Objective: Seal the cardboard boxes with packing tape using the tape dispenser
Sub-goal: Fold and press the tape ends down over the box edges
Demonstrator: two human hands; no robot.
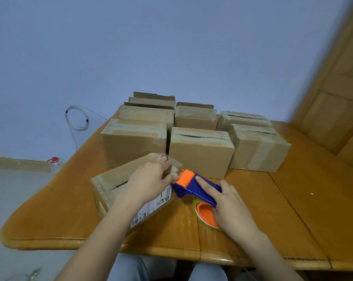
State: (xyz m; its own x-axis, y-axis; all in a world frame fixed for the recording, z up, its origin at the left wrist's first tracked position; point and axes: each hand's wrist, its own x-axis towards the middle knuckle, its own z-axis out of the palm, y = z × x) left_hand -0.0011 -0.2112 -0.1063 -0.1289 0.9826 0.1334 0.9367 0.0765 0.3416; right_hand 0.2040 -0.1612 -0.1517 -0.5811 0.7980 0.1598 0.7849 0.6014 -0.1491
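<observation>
Box [113, 179] gripped by left hand [151, 179], tape dispenser [192, 189] by right hand [232, 209] — forefinger extended

A white printed label [151, 207] on the near side of the tilted brown cardboard box [114, 179] under your left hand [151, 179] carries rows of fine print, too small to read. Dark handwritten strokes mark its upper end, equally illegible.

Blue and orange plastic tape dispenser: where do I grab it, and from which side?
Grip the blue and orange plastic tape dispenser by its long blue body, from above at the roll end. Its orange roller nose points at the nearest brown cardboard box and must stay free; the right hand holds it this way.
</observation>
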